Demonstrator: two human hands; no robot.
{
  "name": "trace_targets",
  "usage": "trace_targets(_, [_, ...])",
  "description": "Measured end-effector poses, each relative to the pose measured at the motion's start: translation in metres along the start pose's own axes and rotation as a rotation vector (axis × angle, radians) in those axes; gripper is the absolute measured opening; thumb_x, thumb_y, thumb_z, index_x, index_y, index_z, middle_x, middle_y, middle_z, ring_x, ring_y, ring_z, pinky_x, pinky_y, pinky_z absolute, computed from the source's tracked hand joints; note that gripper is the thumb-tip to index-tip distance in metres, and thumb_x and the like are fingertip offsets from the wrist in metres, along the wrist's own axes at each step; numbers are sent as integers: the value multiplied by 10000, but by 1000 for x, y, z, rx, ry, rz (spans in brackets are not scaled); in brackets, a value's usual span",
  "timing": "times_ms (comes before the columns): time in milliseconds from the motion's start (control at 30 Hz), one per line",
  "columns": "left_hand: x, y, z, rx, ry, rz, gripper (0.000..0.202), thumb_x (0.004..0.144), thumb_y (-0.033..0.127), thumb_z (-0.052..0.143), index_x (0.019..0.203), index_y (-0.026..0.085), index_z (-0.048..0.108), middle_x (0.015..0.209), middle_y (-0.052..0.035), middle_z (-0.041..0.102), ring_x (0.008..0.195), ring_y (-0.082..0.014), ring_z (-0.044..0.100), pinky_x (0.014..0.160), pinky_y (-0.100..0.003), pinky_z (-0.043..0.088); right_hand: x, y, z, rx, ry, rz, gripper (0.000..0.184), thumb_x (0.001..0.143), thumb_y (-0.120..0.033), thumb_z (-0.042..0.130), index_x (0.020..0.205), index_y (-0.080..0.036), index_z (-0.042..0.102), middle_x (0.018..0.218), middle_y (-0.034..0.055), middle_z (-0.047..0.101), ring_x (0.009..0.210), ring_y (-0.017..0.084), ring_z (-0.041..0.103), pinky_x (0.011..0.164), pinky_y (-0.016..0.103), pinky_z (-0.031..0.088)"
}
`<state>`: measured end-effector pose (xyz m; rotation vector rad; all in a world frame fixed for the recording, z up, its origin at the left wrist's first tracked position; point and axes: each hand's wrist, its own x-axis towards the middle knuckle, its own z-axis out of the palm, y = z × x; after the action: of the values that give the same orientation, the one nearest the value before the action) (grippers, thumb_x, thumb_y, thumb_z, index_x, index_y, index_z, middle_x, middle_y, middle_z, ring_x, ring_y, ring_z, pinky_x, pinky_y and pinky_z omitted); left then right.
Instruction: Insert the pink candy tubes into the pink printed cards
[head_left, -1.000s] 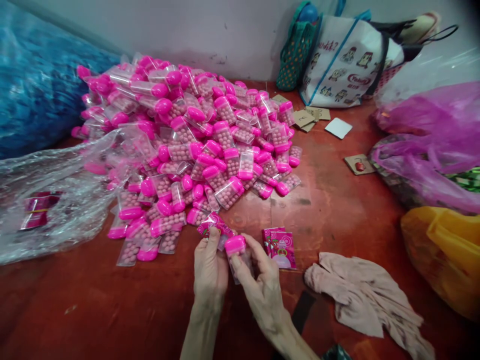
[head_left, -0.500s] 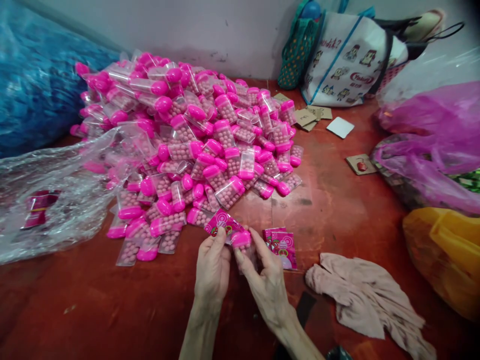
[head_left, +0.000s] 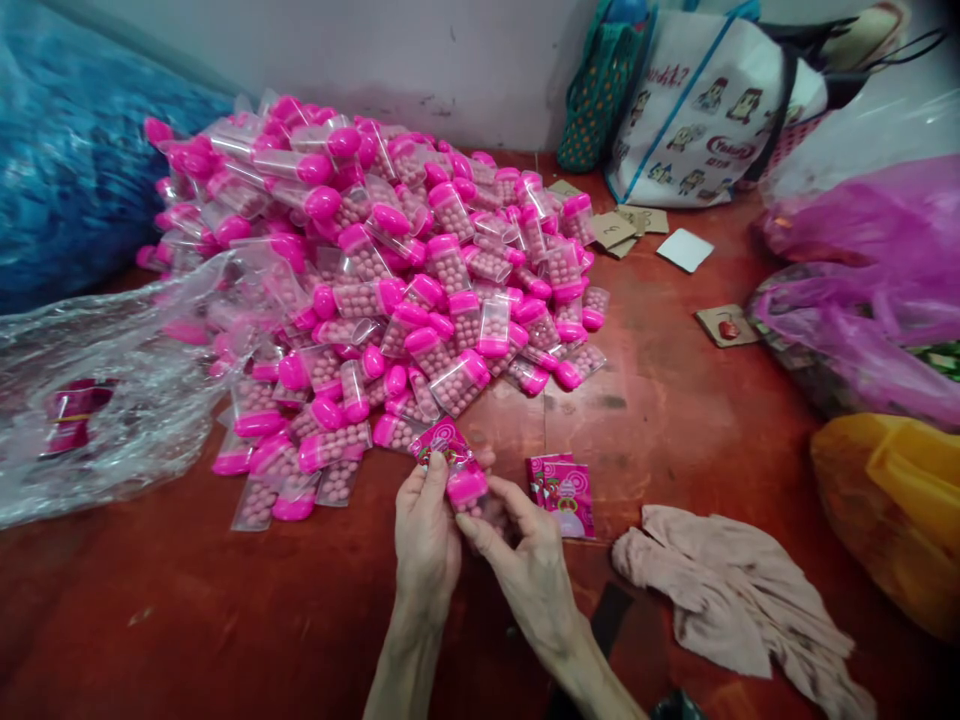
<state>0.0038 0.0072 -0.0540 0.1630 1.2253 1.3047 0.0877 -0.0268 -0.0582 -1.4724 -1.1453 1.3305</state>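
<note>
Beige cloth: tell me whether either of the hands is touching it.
No, the cloth lies on the red surface with a visible gap between it and the right hand, the nearer one.

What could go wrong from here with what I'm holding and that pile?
The pink-capped container might slip, as the right hand holds it by the fingers. The printed packet in the left hand could crease against that container. The loosely heaped containers could slide if bumped.
</note>
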Motion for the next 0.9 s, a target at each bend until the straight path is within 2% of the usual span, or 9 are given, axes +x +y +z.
trace_targets(200, [2, -3, -3, 67, -53, 113, 260, 744, 326, 625, 849, 90, 659, 739, -103, 720, 678, -197, 668, 608, -273, 509, 4, 1, -7, -35, -18, -43, 258, 771, -233, 633, 1029, -229, 632, 770, -14, 616, 648, 120, 525, 579, 209, 399])
trace_targets(400, [0, 2, -3, 68, -85, 47, 278, 731, 354, 630, 812, 90, 658, 733, -111, 719, 670, -213, 670, 599, -283, 511, 4, -8, -10, -80, -61, -77, 195, 788, -234, 611, 978, -224, 653, 709, -20, 549, 615, 121, 482, 550, 216, 368])
trace_targets(567, [0, 2, -6, 117, -160, 137, 241, 771, 316, 598, 920, 130, 636, 800, -95, 721, 704, -201, 668, 619, -276, 510, 5, -10, -12, -102, -63, -83, 166, 794, -243, 597, 944, -213, 661, 703, -19, 551, 612, 124, 489, 553, 217, 376])
trace_targets(700, [-2, 9, -5, 65, -230, 56, 286, 769, 354, 595, 953, 137, 619, 833, -110, 716, 694, -208, 663, 625, -304, 515, 5, -7, -13, -58, 5, -12, 310, 738, -265, 666, 1041, -213, 625, 682, -32, 597, 579, 120, 508, 540, 209, 397])
trace_targets(900, [1, 14, -6, 50, -252, -36, 222, 677, 281, 698, 820, 116, 656, 757, -103, 715, 688, -215, 656, 632, -322, 517, 3, -7, -13, -29, 43, -13, 150, 724, -292, 676, 805, -168, 647, 640, -23, 606, 561, 113, 510, 527, 203, 405])
